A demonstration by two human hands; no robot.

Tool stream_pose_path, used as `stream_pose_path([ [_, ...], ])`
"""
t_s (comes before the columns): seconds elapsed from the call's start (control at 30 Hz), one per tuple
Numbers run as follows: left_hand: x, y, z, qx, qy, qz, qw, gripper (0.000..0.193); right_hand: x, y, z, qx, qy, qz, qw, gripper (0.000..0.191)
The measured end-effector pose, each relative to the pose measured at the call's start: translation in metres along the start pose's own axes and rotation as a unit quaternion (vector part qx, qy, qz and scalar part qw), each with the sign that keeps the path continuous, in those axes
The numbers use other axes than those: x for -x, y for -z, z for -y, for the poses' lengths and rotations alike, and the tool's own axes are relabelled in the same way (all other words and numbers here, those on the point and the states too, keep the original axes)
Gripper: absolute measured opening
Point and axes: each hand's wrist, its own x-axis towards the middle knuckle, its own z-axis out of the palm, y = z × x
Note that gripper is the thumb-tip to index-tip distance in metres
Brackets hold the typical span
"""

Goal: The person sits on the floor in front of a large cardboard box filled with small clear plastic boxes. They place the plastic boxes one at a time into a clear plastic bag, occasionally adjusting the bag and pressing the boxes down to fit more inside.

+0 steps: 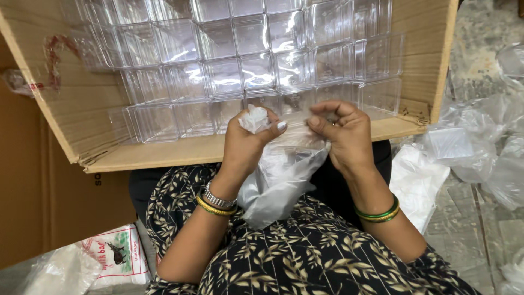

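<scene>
My left hand (246,143) grips the bunched top of a thin clear plastic bag (278,183) that hangs down over my lap. My right hand (343,134) pinches the other side of the bag's mouth with fingers and thumb. Something clear and boxy seems to sit inside the bag, but I cannot make it out. Both hands are held just in front of an open cardboard box (164,153) lying on its side, filled with rows of clear square plastic containers (240,76).
More clear bags and a clear container (453,145) lie on the stone floor at the right. A white printed bag (117,254) lies at the lower left beside a brown cardboard wall (33,196). My lap wears dark leaf-patterned cloth (305,257).
</scene>
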Motion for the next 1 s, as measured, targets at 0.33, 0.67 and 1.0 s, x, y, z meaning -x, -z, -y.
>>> stream_pose_path([
  [0.33, -0.010, -0.004, -0.007, 0.331, 0.166, 0.119, 0.921, 0.022, -0.022, -0.004, 0.006, -0.116, -0.124, 0.072, 0.983, 0.016],
  [0.67, -0.124, 0.034, 0.039, 0.018, 0.102, -0.048, 0.993, 0.017, -0.140, -0.001, 0.020, 0.235, 0.140, 0.003, 0.962, 0.022],
  [1.0, -0.165, 0.055, 0.119, -0.379, 0.040, -0.132, 0.915, 0.044, -0.167, -0.025, -0.062, 0.654, 0.150, -0.025, 0.741, 0.024],
])
